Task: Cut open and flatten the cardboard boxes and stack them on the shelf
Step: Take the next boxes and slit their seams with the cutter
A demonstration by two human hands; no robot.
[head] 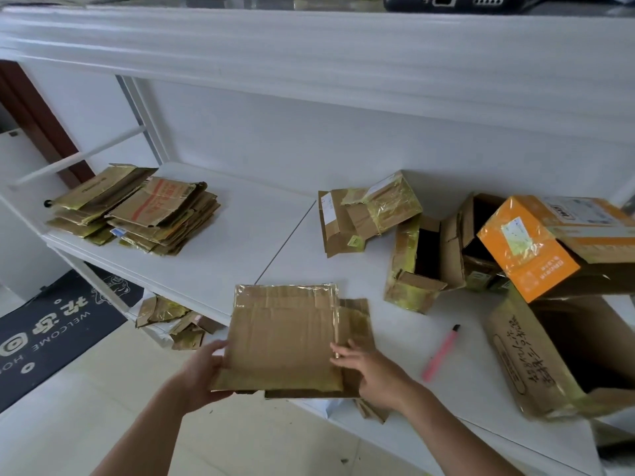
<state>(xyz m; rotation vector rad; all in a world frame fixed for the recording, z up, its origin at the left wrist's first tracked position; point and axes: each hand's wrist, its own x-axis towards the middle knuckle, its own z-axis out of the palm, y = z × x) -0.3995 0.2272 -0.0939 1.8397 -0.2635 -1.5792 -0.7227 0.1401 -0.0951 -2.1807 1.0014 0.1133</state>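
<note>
Now we hold the flattened box (285,338) between both hands at the near edge of the white shelf (240,221): the left hand (202,372) grips its left edge, thumb on top and fingers curled under, while the right hand (371,372) rests nearly straight fingers along the taped seam on the right. To do this well, we judge, we should press that loose right flap flat under the fingertips, keep both layers squared, then carry the piece to the stack of flattened boxes (137,214), well beyond the left fingers. Beyond the right fingers, the open boxes (426,255) show dark interiors, and we cannot tell whether they hold anything; an orange box (529,249) leans on them. A pink cutter (441,352) lies just right of our right hand.
</note>
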